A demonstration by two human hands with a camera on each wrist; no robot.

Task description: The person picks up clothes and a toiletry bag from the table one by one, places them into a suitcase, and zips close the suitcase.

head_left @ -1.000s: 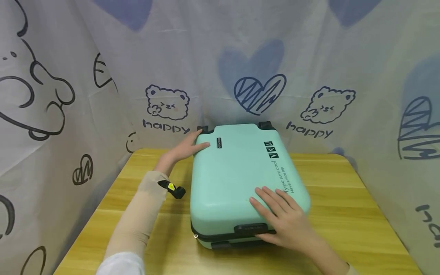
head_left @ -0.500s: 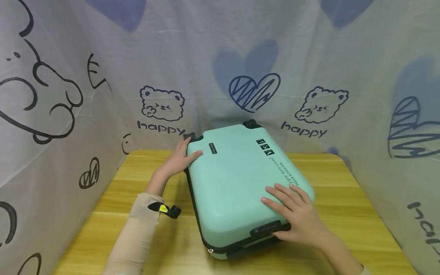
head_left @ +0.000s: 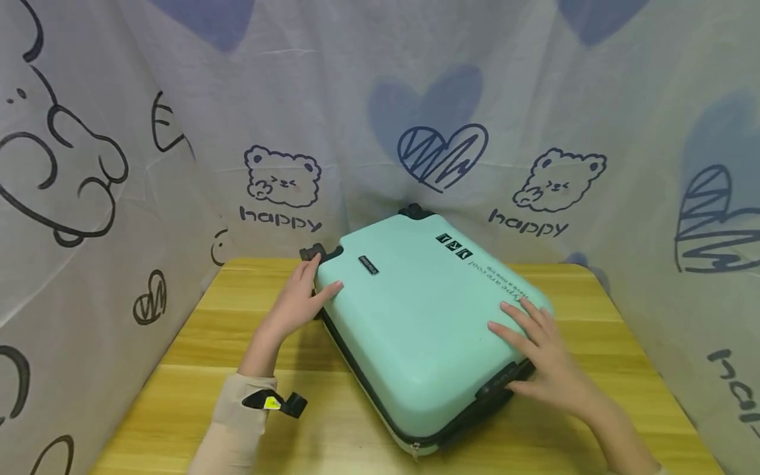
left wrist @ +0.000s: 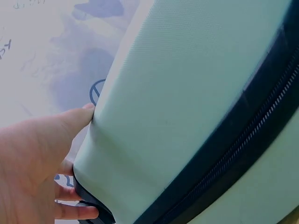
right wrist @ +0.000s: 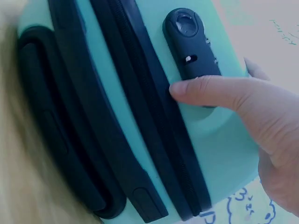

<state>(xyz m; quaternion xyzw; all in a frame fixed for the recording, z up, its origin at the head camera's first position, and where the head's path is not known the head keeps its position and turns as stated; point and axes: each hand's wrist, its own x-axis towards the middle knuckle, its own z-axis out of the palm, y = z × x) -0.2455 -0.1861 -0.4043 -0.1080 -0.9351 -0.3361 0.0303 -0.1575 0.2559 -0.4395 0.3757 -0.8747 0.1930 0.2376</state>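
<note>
A mint-green hard-shell suitcase (head_left: 427, 316) lies flat on the table, turned at a slant. Its far-left corner is in my left hand (head_left: 297, 297): the thumb rests on the shell and the fingers reach round by a black wheel (head_left: 313, 252). In the left wrist view those fingers (left wrist: 74, 212) touch the dark wheel fitting. My right hand (head_left: 549, 363) grips the near-right corner, fingers spread over the top. In the right wrist view its thumb (right wrist: 205, 91) presses the side beside the black combination lock (right wrist: 191, 51) and zipper (right wrist: 154, 107).
The wooden table (head_left: 208, 343) extends on both sides of the suitcase. A white cloth (head_left: 368, 171) printed with hearts and bears hangs close behind it and along both sides. A black strap device (head_left: 276, 401) sits on the left wrist.
The suitcase has turned counterclockwise on the table, its handle end swinging right and its wheel end left. Both hands have moved with it, the left toward me, the right further right.
</note>
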